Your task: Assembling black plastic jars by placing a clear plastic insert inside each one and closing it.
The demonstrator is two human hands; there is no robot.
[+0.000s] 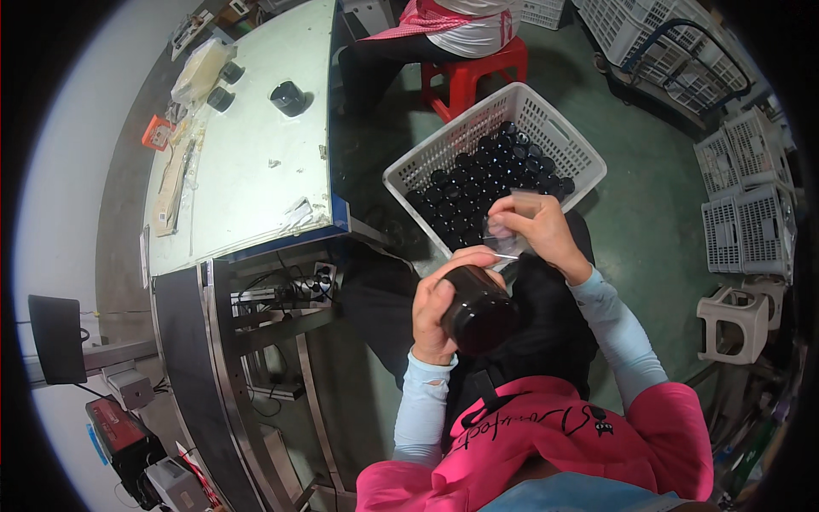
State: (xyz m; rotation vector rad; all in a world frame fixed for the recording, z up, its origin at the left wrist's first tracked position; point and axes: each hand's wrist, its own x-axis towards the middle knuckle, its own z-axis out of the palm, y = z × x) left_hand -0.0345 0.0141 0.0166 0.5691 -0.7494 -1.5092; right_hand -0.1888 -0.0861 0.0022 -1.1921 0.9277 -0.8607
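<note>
My left hand (432, 317) is wrapped round a glossy black jar (479, 317), held tilted above my lap with its dark rounded end toward me. Just beyond it, my right hand (543, 229) pinches a thin clear piece of plastic film (512, 242) between thumb and fingers. A narrow pale edge shows by the tip of my left index finger; what it belongs to I cannot make out. Past my knees a white plastic crate (415, 172) holds many small, shiny black round pieces (478, 181), too small to tell whether caps or jars.
At my left stands a pale-topped workbench (247, 183) with a black jar (288, 99), two smaller black pieces and plastic bags (201, 70). A person sits on a red stool (465, 81) ahead. Stacked crates (746, 230) and a pale stool (732, 324) stand at right.
</note>
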